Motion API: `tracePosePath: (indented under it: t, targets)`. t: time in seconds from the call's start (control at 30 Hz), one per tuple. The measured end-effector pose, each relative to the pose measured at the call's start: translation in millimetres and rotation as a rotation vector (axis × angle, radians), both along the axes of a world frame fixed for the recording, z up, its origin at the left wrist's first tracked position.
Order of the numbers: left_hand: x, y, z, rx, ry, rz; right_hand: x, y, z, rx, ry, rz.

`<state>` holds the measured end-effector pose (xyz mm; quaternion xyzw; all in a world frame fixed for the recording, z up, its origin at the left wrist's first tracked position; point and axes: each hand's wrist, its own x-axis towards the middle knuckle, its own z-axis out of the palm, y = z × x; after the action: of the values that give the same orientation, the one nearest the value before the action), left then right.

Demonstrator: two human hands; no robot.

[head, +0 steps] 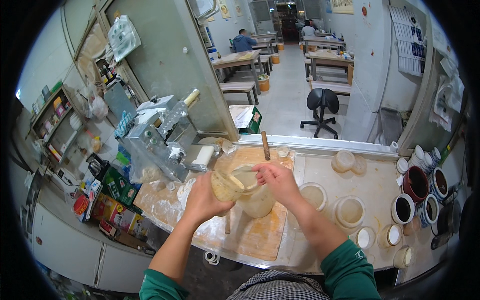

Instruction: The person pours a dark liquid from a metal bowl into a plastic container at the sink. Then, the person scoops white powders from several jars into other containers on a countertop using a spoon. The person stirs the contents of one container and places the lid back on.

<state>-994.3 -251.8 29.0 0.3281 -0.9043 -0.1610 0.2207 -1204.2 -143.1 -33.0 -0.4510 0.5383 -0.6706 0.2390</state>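
My left hand [206, 197] is closed around a cloudy plastic jar [223, 187]. This jar is tilted, its mouth leaning over a larger cloudy jar [257, 204] that stands on a wooden board [270, 240]. At the larger jar's rim is my right hand [277, 182], fingers curled. Whether it pinches the rim or a thin utensil cannot be made out. A wooden rolling pin [265, 144] lies at the board's far side, and a thin wooden stick [228, 223] shows below the tilted jar. White flour [167, 208] dusts the board's left side.
A metal dough machine [150, 142] stands at left behind the board. Several jars [350, 212] and lids are on the counter at right. Bowls with dark contents [403, 208] line the far right. Beyond the sill [318, 144] are a black stool [322, 101], tables and seated people.
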Motion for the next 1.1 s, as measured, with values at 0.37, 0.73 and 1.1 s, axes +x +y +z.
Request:
tracePosePath:
  t: [0.37,0.73,1.1]
  targets:
    - [2,-1,-2,0.007,-0.004,0.006,9,-16,-1,0.283,-0.478,0.109]
    - [7,2,-12,0.058,0.103,-0.001,-11,-3,22,0.193,-0.248,-0.078]
    - [7,119,-101,0.828,0.236,-0.682,50,222,4,-0.077,0.054,-0.533]
